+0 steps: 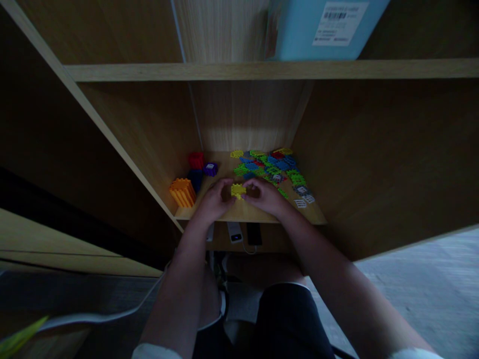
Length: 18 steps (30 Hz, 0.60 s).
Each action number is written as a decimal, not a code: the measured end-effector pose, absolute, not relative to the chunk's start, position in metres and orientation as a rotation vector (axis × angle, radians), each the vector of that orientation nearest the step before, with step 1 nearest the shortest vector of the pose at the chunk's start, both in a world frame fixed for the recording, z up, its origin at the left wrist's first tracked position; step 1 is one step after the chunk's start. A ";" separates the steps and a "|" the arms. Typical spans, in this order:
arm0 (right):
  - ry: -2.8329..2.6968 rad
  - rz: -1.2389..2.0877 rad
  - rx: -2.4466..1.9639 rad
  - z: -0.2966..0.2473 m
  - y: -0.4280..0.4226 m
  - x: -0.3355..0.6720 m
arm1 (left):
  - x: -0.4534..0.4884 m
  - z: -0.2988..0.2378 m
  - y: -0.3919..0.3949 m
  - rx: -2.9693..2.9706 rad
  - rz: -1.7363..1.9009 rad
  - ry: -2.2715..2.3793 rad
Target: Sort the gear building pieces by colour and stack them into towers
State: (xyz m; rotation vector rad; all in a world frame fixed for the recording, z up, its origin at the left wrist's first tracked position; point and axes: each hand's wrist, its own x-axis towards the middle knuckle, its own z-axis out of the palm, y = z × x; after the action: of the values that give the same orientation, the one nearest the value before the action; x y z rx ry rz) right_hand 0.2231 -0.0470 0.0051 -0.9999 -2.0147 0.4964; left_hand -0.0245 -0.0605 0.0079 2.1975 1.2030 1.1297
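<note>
Between my two hands is a yellow toothed plastic building piece (238,190), just above the shelf board (239,214). My left hand (218,198) grips its left side with bent fingers and thumb. On its right side my right hand (265,196) pinches it in the same way. Behind my hands spreads a loose pile of building pieces (267,164) in green, blue, yellow and red. To the left stand stacks of similar pieces: an orange stack (183,193), a red stack (196,160), a dark blue stack (195,179) and a purple stack (210,169).
Small white pieces (300,203) lie at the shelf's right front. Wooden side walls (374,149) and an upper shelf edge (262,71) enclose the space. A light blue box (322,30) stands above. Underneath lie a white power bank (235,232) with a cable and a black phone-like slab (254,234).
</note>
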 end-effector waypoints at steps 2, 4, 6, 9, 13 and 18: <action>-2.021 0.500 -0.996 0.005 -0.047 0.223 | -0.025 0.008 -0.061 2.198 1.125 1.204; -2.021 0.502 -0.999 0.006 -0.048 0.223 | -0.024 0.008 -0.061 2.196 1.119 1.203; -2.013 0.502 -1.003 0.006 -0.048 0.223 | -0.024 0.008 -0.061 2.196 1.119 1.202; -2.019 0.495 -0.998 0.007 -0.048 0.223 | -0.024 0.009 -0.061 2.195 1.119 1.206; -2.036 0.486 -0.999 0.007 -0.048 0.223 | -0.024 0.009 -0.062 2.199 1.123 1.210; -2.037 0.481 -0.979 0.005 -0.046 0.223 | -0.024 0.009 -0.061 2.190 1.107 1.226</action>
State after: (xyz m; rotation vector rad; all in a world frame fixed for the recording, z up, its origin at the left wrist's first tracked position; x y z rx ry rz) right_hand 0.2234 -0.0460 0.0053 -0.9786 -2.0367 0.4811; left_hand -0.0244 -0.0612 0.0086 2.1899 1.2255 1.1072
